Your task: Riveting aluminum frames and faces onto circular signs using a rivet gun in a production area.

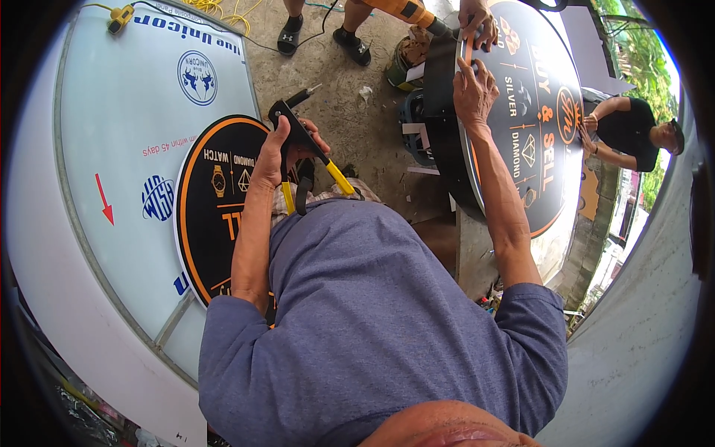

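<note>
Head view: the left hand (pixel 272 160) is clenched around a black riveting tool with yellow grips (pixel 309 153), held up near the chest. The right hand (pixel 474 93) presses flat, fingers spread, on the rim of the round black sign (pixel 536 141) standing on its edge. A co-worker's hand (pixel 477 18) steadies the rim beside an orange drill (pixel 406 11). The step looks like fixing the rim; next the tool must be brought across to the spot under the right hand.
</note>
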Demonstrator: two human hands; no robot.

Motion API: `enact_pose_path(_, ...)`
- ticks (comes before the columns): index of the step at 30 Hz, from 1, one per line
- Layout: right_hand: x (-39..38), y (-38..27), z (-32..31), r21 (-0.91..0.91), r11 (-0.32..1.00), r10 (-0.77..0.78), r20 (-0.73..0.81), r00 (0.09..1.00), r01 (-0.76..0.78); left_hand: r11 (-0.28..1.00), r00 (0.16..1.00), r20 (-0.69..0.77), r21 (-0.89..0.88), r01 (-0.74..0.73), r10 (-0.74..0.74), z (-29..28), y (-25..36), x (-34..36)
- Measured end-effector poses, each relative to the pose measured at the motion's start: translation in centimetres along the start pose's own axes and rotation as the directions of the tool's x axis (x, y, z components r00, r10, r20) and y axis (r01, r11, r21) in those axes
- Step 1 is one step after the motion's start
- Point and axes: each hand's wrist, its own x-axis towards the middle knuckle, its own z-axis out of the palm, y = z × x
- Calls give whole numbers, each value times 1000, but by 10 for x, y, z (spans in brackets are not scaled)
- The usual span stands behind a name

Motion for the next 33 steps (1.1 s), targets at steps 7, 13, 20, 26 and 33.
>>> enact_pose_path(7,1,-2,-1,0,1000,14,3,1000,-14,1000,1000,18,-7,17,-17,1,2,3)
enact_pose_path(13,1,-1,-1,-3,1000,11,-6,1000,-11,1000,1000,15,-12,12,-12,3,3,4)
enact_pose_path(20,0,-1,-1,7,1000,16,0,1000,-16,999,999,11,17,37,-37,5,4,4)
enact_pose_path(26,0,-1,0,6,1000,18,5,1000,-18,999,999,16,26,43,-44,7,5,4)
enact_pose_path(33,1,-1,1,26,999,19,6,1000,-19,999,999,31,29,42,-43,8,5,5)
